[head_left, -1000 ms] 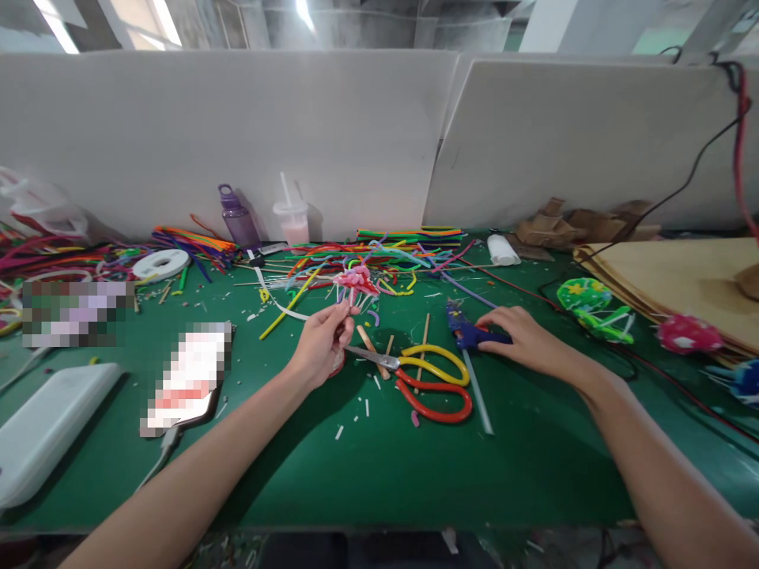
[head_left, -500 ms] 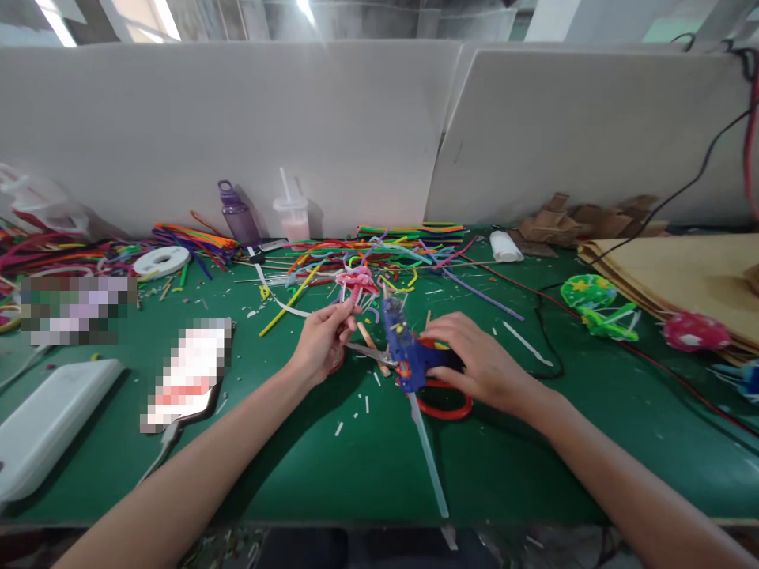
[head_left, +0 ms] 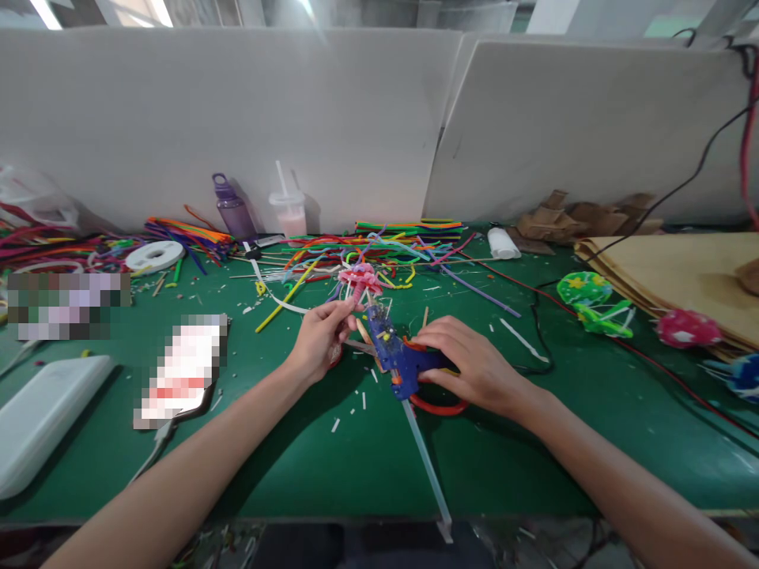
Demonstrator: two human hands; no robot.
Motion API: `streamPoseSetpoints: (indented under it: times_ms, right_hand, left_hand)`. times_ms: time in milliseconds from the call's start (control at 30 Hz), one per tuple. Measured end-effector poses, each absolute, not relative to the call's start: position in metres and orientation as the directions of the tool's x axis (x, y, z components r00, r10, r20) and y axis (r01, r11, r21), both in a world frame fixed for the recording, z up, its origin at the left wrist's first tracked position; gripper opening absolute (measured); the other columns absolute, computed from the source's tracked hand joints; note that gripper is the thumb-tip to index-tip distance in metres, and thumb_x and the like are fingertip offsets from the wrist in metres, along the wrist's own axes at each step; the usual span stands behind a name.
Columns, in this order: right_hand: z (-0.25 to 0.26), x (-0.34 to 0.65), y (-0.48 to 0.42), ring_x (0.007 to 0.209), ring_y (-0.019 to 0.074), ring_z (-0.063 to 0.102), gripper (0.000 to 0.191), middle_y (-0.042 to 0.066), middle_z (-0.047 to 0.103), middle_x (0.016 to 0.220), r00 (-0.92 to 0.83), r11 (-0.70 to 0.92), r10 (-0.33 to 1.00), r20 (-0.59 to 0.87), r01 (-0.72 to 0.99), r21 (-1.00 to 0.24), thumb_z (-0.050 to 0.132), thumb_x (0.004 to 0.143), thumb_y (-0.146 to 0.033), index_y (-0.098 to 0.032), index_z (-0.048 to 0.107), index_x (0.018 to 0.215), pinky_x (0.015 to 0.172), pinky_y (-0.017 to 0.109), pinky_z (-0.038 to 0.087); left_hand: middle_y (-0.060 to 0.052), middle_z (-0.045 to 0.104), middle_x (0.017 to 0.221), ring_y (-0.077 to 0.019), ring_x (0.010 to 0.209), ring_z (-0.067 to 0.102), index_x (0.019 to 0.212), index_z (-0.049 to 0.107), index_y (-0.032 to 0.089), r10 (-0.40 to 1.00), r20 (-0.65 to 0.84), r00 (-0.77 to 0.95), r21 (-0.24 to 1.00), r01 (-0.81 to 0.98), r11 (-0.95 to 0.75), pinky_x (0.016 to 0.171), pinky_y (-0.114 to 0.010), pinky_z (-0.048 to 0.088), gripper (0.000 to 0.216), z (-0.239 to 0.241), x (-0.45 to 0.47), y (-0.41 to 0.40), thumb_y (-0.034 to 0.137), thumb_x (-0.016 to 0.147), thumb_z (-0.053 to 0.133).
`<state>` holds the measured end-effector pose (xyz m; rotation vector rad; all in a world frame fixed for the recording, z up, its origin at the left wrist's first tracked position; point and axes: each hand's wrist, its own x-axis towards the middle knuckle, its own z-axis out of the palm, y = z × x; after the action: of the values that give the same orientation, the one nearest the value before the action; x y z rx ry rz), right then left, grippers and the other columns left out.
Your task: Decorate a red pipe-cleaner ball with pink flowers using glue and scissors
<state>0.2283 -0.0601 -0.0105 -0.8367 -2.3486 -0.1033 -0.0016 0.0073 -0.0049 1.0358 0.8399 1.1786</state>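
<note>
My left hand [head_left: 323,336] pinches a pink piece that looks made of pipe cleaners [head_left: 359,278], with white strips sticking out of it. In my right hand [head_left: 466,359] is a blue hot glue gun [head_left: 394,356], gripped by its handle. Its nozzle points up and left, close to the underside of the pink piece; whether they touch I cannot tell. A long clear glue stick [head_left: 428,458] trails from the gun's rear toward the table's front edge. Scissors with red-orange handles [head_left: 442,407] lie beneath the gun, partly hidden by it.
Colourful pipe cleaners [head_left: 332,249] are heaped at the back. A phone [head_left: 183,371] and white power bank [head_left: 50,419] lie left. A purple bottle [head_left: 234,212] and lidded drink cup [head_left: 288,212] stand behind. Finished-looking green [head_left: 584,288] and pink [head_left: 688,328] pieces and a black cord [head_left: 539,332] lie right.
The glue gun has moved left and tilted, its nozzle now nearer the pink piece. My left hand keeps its pinch. The whole view has shifted slightly.
</note>
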Motion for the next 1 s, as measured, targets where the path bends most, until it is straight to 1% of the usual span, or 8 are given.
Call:
streamPoseSetpoints:
  times_ms: [367, 567, 700, 1000]
  right_hand:
    - [-0.0112, 0.23, -0.0604, 0.098, 0.0259, 0.06, 0.033, 0.012, 0.066, 0.103, -0.574, 0.77, 0.576, 0.582, 0.619, -0.153, 0.055, 0.091, -0.04, -0.017, 0.056, 0.115, 0.086, 0.047, 0.051]
    - [-0.0099, 0.229, -0.0615, 0.094, 0.0252, 0.061, 0.03, 0.012, 0.067, 0.1, -0.568, 0.778, 0.55, 0.613, 0.615, -0.128, 0.056, 0.091, -0.038, -0.017, 0.056, 0.113, 0.084, 0.045, 0.051]
    - [-0.0097, 0.2291, -0.0614, 0.094, 0.0246, 0.06, 0.03, 0.011, 0.067, 0.099, -0.575, 0.778, 0.547, 0.608, 0.618, -0.116, 0.057, 0.09, -0.037, -0.017, 0.056, 0.112, 0.083, 0.043, 0.051]
    - [-0.0107, 0.2303, -0.0613, 0.094, 0.0248, 0.062, 0.031, 0.011, 0.068, 0.1, -0.566, 0.774, 0.549, 0.615, 0.622, -0.119, 0.055, 0.091, -0.037, -0.017, 0.057, 0.115, 0.085, 0.046, 0.051]
  left_hand:
    - [0.002, 0.054, 0.049, -0.0013, 0.04, 0.033, 0.069, 0.07, 0.011, 0.981, -0.008, 0.194, 0.95, -0.304, 0.068, 0.038, -0.016, 0.02, 0.028, -0.0052, -0.0014, 0.0069, 0.038, 0.066, 0.078]
    - [0.002, 0.054, 0.05, -0.0015, 0.04, 0.033, 0.071, 0.071, 0.011, 0.982, -0.015, 0.188, 0.954, -0.292, 0.071, 0.038, -0.017, 0.02, 0.032, -0.0037, -0.0018, 0.0062, 0.041, 0.065, 0.079]
    - [0.002, 0.054, 0.049, -0.0013, 0.041, 0.032, 0.072, 0.071, 0.011, 0.982, -0.014, 0.187, 0.955, -0.289, 0.069, 0.038, -0.016, 0.021, 0.032, -0.0022, -0.0008, 0.0049, 0.041, 0.064, 0.079]
    - [0.001, 0.054, 0.05, -0.0016, 0.042, 0.035, 0.072, 0.072, 0.011, 0.981, 0.0, 0.193, 0.954, -0.296, 0.058, 0.038, -0.015, 0.022, 0.028, -0.0048, -0.002, 0.0063, 0.038, 0.068, 0.077]
